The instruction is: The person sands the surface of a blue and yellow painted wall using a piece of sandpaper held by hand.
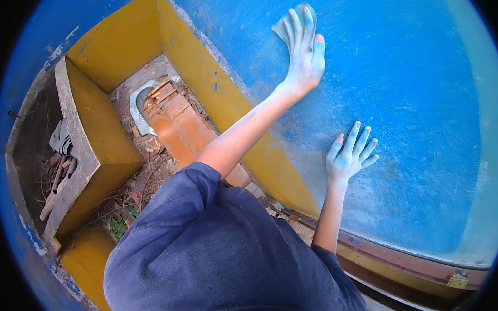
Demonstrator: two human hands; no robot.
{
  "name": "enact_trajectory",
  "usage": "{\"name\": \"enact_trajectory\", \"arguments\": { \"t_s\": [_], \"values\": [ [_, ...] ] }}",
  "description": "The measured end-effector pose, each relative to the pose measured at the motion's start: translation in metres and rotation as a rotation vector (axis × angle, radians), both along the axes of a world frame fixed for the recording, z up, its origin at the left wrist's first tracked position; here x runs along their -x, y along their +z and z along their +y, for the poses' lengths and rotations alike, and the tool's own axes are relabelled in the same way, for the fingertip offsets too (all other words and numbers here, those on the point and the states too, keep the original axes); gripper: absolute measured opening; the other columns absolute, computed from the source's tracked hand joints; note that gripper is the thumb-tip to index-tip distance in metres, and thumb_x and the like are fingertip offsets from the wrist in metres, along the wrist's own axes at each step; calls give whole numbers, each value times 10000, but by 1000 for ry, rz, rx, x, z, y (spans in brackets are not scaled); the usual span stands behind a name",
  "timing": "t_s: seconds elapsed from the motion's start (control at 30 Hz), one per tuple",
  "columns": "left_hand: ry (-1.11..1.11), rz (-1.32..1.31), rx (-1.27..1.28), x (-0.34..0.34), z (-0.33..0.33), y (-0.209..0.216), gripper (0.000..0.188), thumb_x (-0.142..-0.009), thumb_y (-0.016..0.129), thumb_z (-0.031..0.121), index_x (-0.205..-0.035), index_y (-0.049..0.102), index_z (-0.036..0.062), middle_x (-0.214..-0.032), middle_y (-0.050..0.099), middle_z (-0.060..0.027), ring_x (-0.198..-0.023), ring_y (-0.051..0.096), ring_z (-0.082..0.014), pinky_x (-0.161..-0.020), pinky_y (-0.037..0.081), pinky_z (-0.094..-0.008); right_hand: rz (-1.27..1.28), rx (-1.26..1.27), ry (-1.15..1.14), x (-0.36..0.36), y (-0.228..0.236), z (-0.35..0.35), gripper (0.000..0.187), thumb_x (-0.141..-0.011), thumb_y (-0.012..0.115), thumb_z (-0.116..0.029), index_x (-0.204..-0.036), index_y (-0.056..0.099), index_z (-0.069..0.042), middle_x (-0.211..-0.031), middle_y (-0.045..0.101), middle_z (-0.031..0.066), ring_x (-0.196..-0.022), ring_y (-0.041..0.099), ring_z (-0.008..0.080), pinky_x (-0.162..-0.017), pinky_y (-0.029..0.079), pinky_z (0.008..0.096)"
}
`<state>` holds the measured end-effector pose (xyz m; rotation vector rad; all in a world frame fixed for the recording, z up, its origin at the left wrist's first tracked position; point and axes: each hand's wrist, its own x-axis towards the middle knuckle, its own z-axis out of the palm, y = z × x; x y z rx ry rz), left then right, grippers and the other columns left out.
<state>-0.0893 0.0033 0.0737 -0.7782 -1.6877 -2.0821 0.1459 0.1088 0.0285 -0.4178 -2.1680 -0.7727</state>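
My left hand [306, 58] is raised against the blue wall [406, 107], its fingers pressed together over a thin pale grey-green sheet [280, 29] that looks like sandpaper. The sheet's edges show past the fingertips and beside the fingers; the rest lies hidden under the hand. Lower and to the right, my right hand [349, 158] rests flat on the same wall, fingers spread, with nothing in it. Whitish powder coats both hands and the left wrist. Pale scuffs and streaks mark the wall around them.
On the left are low yellow partitions [203, 59] with worn edges. Between them lie a squat toilet pan [142, 107], stacked orange tiles [178, 133], dry twigs and a green plant [118, 227]. Below the wall, at lower right, runs a reddish frame [411, 264] with a hinge [458, 280].
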Motion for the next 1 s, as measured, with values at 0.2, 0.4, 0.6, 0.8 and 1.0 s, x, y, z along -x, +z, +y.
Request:
{"name": "enact_trajectory", "arguments": {
  "t_s": [0.2, 0.4, 0.6, 0.8, 1.0],
  "values": [
    [-13, 100, 223, -66, 20, -48, 675, -1070, 259, 377, -1564, 37, -26, -1574, -118, -367, -1432, -133, -583, -1133, -40, -678, 56, 94, -119, -15, -36, -8, 542, -1014, 473, -368, -1503, 440, -136, -1638, 206, 141, -1524, 29, 389, -1179, -64, 580],
    [-5, 203, 179, -77, 35, -18, 674, -1042, 353, 303, -1583, 47, 44, -1580, -71, -365, -1405, -83, -643, -1094, -9, -740, 183, 45, -269, -41, 12, 16, 596, -1038, 399, -345, -1581, 249, -150, -1658, 77, 165, -1528, -20, 373, -1181, -81, 573],
    [121, 358, 327, -58, 25, 14, 654, -1049, 336, 301, -1579, 65, 30, -1579, -54, -370, -1429, -56, -609, -1130, 5, -692, 297, -36, -295, -24, 16, 21, 614, -1050, 335, -361, -1578, 214, -73, -1654, 73, 184, -1523, -19, 396, -1179, -61, 584],
    [38, 473, 432, -110, 46, -25, 712, -1017, 434, 292, -1583, 74, 53, -1572, -33, -384, -1393, -52, -667, -1078, 4, -761, 327, -15, -307, -24, 12, 23, 604, -1052, 329, -353, -1583, 208, -92, -1655, 77, 176, -1519, -12, 409, -1181, -67, 578],
    [119, 487, 334, -81, 45, 41, 651, -1023, 397, 285, -1580, 146, 60, -1605, -14, -323, -1442, -32, -591, -1136, -10, -680, 342, 3, -311, -31, 10, 25, 603, -1045, 352, -344, -1583, 220, -106, -1654, 85, 174, -1517, 1, 415, -1183, -73, 575]
  ]
}}
